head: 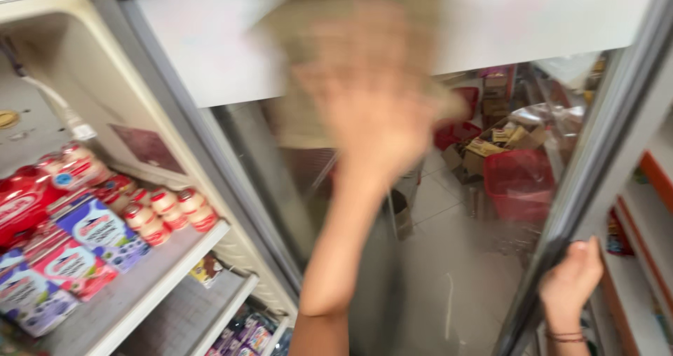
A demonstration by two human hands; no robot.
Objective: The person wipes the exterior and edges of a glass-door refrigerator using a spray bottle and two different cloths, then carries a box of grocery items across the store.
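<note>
Right hand curls its fingers around the grey metal edge of the open glass door. Left hand, blurred, is spread flat and open against the pane, holding nothing. Left of the door, small red-capped bottles and cartons crowd the white shelf.

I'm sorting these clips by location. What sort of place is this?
Most likely a small grocery shop. A glass-door display fridge stands open, its shelf packed with small drink bottles and cartons. Through the glass are red shopping baskets and boxes of goods on a tiled floor.
</note>
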